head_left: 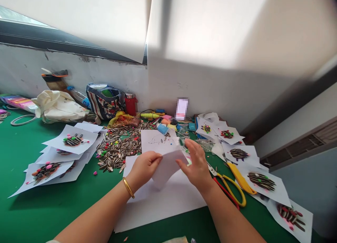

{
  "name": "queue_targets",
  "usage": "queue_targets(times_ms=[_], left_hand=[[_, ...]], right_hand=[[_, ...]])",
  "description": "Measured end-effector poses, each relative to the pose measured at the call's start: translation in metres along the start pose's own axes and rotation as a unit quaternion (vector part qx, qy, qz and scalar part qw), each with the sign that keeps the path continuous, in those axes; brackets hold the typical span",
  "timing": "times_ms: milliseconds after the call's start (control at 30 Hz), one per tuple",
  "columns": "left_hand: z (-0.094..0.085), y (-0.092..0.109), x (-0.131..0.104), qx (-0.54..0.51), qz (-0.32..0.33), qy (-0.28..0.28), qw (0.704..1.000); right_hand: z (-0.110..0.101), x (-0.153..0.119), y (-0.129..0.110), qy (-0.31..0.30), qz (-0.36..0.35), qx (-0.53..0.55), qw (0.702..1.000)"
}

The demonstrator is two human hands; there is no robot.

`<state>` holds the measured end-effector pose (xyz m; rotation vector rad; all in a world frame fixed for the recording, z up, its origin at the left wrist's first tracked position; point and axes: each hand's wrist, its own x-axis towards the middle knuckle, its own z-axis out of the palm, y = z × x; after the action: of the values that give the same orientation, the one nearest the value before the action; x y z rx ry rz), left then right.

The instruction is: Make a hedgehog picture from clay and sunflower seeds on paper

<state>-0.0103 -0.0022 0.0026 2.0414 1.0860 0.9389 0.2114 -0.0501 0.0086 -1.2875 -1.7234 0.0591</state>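
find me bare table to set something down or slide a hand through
The widest bare patch of table is front left, between the left papers and your left forearm. A smaller one lies front right, between your right forearm, the scissors and the right papers. Crowded: the back, with bags and seeds, and the middle, under white sheets.
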Motion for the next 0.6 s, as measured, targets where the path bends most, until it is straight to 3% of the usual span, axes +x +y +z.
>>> queue_targets(times_ms=[100, 267, 500, 600], left_hand=[[0.002, 0.009, -0.005, 0.079, 0.076, -0.055, 0.992], [-0.001, 0.009, -0.005, 0.101, 0.099, -0.063, 0.988], [-0.017, 0.000, 0.003, 0.061, 0.088, 0.005, 0.994], [-0.020, -0.004, 0.004, 0.019, 0.067, 0.066, 0.995]], right_hand=[[-0.006, 0.001, -0.012, -0.075, -0.087, -0.077, 0.990], [-0.008, 0.003, -0.020, -0.125, -0.083, -0.084, 0.985], [-0.014, 0.008, -0.009, -0.104, -0.017, -0.026, 0.994], [-0.013, 0.009, -0.003, -0.092, 0.017, 0.012, 0.996]])
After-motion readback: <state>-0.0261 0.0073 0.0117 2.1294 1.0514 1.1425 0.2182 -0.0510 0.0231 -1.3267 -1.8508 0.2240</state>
